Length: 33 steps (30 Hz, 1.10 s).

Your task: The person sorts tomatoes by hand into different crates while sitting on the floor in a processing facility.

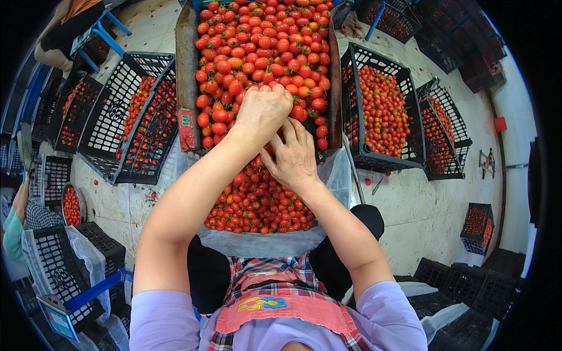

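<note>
A heap of red cherry tomatoes (254,44), some with green stems, fills a sloping metal trough (186,57) before me. My left hand (265,107) rests over the tomatoes with its fingers curled under. What lies inside those fingers is hidden. Close below it, at the trough's lower end, is my right hand (296,153), back upward and fingers bent down. A bit of red shows between its thumb and forefinger, but I cannot tell whether it grips anything. Beneath both hands, more cherry tomatoes (263,210) lie in a container lined with white sheeting (263,248), between my knees.
Black plastic crates (105,114) partly filled with tomatoes stand left; another crate (390,164) stands right. A metal rod (356,175) leans beside the trough. At far left are a person's arm (19,202) and a bowl of tomatoes (83,206). Stacked crates (465,281) sit lower right.
</note>
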Available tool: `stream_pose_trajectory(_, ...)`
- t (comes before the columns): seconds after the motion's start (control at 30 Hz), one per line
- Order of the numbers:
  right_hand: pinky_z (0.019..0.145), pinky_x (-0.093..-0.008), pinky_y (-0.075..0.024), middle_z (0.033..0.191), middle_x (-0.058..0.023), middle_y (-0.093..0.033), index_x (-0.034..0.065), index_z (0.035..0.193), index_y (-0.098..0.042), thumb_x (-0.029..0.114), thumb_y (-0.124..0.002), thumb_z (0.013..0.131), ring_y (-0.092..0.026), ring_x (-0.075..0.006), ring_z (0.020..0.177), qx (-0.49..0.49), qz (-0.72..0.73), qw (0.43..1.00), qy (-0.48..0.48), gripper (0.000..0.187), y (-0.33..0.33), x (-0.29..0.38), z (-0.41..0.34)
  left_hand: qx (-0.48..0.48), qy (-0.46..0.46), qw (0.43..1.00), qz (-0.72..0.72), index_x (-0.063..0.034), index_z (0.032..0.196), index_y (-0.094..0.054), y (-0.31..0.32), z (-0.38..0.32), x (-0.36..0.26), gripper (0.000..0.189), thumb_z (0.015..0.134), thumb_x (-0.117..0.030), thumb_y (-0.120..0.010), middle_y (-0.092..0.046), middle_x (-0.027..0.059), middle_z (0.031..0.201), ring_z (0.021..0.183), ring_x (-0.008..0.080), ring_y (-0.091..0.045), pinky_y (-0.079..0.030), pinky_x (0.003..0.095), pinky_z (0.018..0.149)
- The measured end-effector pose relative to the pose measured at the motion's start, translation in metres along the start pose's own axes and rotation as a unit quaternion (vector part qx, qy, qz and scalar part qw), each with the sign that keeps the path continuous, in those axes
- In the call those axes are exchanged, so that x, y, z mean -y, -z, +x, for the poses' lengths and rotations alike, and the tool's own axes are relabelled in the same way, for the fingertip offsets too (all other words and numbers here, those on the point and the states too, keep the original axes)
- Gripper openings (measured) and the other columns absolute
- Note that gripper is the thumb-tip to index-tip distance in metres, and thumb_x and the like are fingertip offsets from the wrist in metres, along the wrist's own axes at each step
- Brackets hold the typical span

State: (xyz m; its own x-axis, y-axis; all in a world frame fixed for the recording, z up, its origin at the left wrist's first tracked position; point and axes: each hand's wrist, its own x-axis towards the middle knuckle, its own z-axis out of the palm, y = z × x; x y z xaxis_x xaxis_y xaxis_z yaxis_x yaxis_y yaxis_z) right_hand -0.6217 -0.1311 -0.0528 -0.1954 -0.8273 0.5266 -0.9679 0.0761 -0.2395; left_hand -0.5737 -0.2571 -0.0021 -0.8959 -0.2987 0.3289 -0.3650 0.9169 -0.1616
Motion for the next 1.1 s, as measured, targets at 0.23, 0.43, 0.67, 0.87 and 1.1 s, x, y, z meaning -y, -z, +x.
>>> stream_pose_trajectory(0.23, 0.092, -0.0447, -0.0378, 0.122, -0.015, -0.048, 0.0092, 0.116, -0.059, 0.03, -0.066, 0.08, -0.043, -0.0312, 0.12, 0.004, 0.005, 1.0, -0.005, 0.042, 0.0, 0.001, 0.001, -0.034, -0.07, 0.994, -0.081, -0.0077, 0.08, -0.058, 0.0, 0.005, 0.029, 0.014, 0.077, -0.019, -0.065, -0.062, 0.0064, 0.075, 0.068, 0.024, -0.066, -0.052, 0.0363, 0.057)
stream_pose_trajectory(0.43, 0.092, -0.0444, -0.0382, 0.121, -0.0137, -0.048, 0.0114, 0.119, -0.058, 0.03, -0.066, 0.08, -0.043, -0.0307, 0.119, -0.009, 0.02, 1.0, 0.008, 0.044, -0.002, 0.002, 0.002, -0.076, 0.291, 0.67, -0.678, -0.0055, 0.096, -0.057, 0.052, -0.042, 0.095, 0.033, 0.094, -0.038, -0.052, -0.067, 0.014, 0.092, 0.067, 0.014, -0.062, -0.052, 0.0283, 0.06)
stream_pose_trajectory(0.67, 0.108, -0.0576, -0.0223, 0.141, -0.0197, -0.032, 0.0144, 0.137, -0.045, 0.037, -0.066, 0.084, -0.027, -0.0363, 0.134, -0.018, -0.039, 0.998, -0.05, 0.061, 0.004, -0.003, 0.004, -0.044, 0.226, 0.942, -0.244, -0.0007, 0.139, -0.034, 0.012, -0.087, 0.052, 0.063, 0.089, -0.028, -0.063, -0.049, 0.0228, 0.129, 0.122, 0.0329, -0.047, -0.04, 0.0424, 0.1)
stream_pose_trajectory(0.87, 0.096, -0.0466, -0.0394, 0.126, -0.0182, -0.045, 0.0034, 0.113, -0.06, 0.035, -0.068, 0.082, -0.034, -0.0365, 0.129, -0.009, -0.029, 0.999, -0.033, 0.045, 0.004, -0.012, 0.003, -0.036, 0.113, 0.97, -0.21, -0.0047, 0.133, -0.042, -0.023, -0.106, 0.006, 0.062, 0.078, -0.014, -0.069, -0.037, 0.0194, 0.136, 0.129, 0.0379, -0.033, -0.03, 0.0483, 0.104)
stream_pose_trajectory(1.1, 0.1, -0.0485, -0.0339, 0.123, -0.0144, -0.049, 0.0082, 0.118, -0.059, 0.035, -0.066, 0.084, -0.038, -0.0346, 0.124, -0.067, -0.054, 0.995, -0.043, 0.044, 0.012, -0.008, 0.016, -0.147, 0.131, 0.969, -0.151, -0.0131, 0.129, -0.051, -0.008, -0.085, 0.021, 0.062, 0.074, -0.036, -0.072, -0.038, 0.0196, 0.137, 0.129, 0.039, -0.033, -0.029, 0.0512, 0.103)
